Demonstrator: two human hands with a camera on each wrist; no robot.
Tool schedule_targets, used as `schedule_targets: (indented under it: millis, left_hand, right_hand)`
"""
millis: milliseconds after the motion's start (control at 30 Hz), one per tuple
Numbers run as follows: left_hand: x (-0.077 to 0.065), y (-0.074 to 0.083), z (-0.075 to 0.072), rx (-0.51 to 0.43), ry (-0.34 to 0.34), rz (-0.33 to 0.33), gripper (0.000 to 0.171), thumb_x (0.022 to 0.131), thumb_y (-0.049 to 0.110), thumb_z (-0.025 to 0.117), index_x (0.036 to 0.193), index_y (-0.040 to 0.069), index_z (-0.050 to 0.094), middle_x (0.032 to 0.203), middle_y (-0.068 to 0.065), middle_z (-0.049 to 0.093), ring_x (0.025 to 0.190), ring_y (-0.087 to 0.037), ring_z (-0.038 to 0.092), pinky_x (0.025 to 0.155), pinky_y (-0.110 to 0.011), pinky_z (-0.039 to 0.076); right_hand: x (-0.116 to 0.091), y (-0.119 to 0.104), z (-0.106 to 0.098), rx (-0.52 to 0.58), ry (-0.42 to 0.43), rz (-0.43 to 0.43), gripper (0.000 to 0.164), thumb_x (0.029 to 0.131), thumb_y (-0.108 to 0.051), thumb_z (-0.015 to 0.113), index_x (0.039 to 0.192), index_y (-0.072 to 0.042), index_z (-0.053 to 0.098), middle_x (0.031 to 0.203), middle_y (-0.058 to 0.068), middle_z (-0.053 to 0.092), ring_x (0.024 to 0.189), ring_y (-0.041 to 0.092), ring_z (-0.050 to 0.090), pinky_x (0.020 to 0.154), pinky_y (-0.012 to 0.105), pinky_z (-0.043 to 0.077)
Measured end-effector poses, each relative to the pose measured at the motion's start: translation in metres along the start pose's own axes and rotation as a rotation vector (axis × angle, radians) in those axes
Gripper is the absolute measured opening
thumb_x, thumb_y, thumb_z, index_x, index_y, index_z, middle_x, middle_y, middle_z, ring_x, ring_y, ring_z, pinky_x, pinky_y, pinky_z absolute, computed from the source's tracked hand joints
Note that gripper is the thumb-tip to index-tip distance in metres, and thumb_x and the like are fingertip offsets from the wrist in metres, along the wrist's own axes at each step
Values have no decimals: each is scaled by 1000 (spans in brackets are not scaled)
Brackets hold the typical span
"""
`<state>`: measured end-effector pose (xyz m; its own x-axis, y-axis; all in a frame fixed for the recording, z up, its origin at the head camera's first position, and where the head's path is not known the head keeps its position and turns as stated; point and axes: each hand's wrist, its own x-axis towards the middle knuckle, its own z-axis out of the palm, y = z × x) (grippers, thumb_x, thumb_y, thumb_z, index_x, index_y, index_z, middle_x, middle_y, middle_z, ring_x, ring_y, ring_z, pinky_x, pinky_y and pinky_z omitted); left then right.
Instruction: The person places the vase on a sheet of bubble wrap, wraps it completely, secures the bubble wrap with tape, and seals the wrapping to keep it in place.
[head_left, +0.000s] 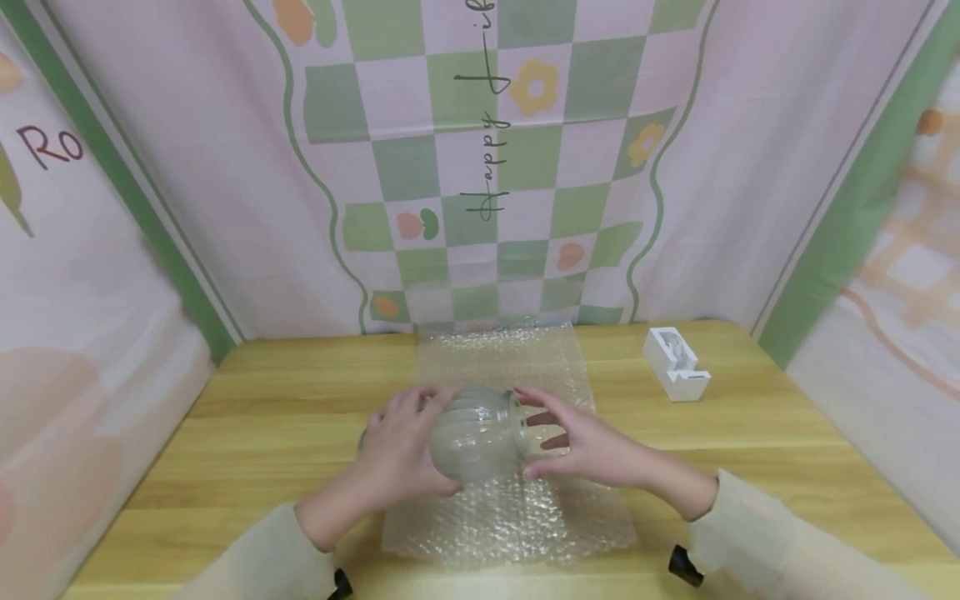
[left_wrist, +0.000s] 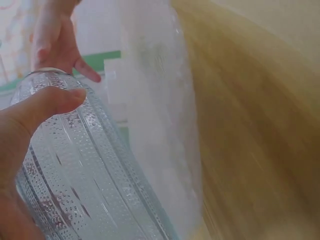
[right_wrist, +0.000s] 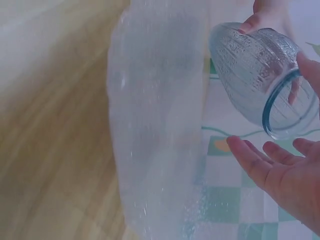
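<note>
One wooden table (head_left: 285, 400) spans the foreground. Up its middle, from 6 to 12 o'clock, runs a sheet of bubble wrap (head_left: 502, 525), best kept flat so no fold catches under the glass. Above it the ribbed glass vase (head_left: 476, 437) lies on its side, its rim (right_wrist: 268, 106) facing 3 o'clock; whether it touches the wrap I cannot tell. Rounded glass will probably want to roll, so a low, level hold suits it. Toward 9 o'clock the left hand (head_left: 401, 446) grips the body, thumb and fingers spread round it; firm without squeezing seems right. At 3 o'clock the right hand (head_left: 588, 442) has its fingers apart, bent about the mouth; contact is uncertain. Cupping the neck should steady it better than pressing the rim. Toward 2 o'clock, well apart, stands a white tape dispenser (head_left: 675, 362).
</note>
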<state>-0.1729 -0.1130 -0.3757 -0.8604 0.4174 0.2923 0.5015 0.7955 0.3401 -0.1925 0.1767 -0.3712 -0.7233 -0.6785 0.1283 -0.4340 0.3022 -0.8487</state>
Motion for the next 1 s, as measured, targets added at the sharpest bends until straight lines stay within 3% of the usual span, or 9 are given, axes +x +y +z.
schedule_targets:
  millis: [300,500,833,1000]
  left_hand:
    - [2,13,-2,39,-57,36,120,53,47,99,156,23,40,145,-16,49,132,-40,45,98,-71,42]
    - [2,16,2,46,-86,72,121,54,46,99,156,23,38,143,-15,49,132,-39,44,96,-70,44]
    - [2,20,4,-52,-121,80,122,58,45,99,158,21,33,148,-17,46,134,-40,44,99,-72,39]
    - [2,18,3,-127,-113,68,118,59,49,97,156,21,37,151,-10,47,138,-36,42,105,-72,34]
  right_hand:
    - [0,-4,9,115,14,7,101,83,-12,85,161,-3,21,157,29,28,131,52,46,99,49,54]
    - [-5,-4,14,142,45,18,92,84,-11,84,157,-1,29,153,31,33,127,52,48,93,38,57]
    - [-11,-7,14,238,141,34,82,79,0,84,147,4,40,144,33,41,123,49,54,89,38,59]
    - [-17,-4,11,285,148,45,79,82,-1,81,147,6,37,145,37,39,121,50,55,88,39,60]
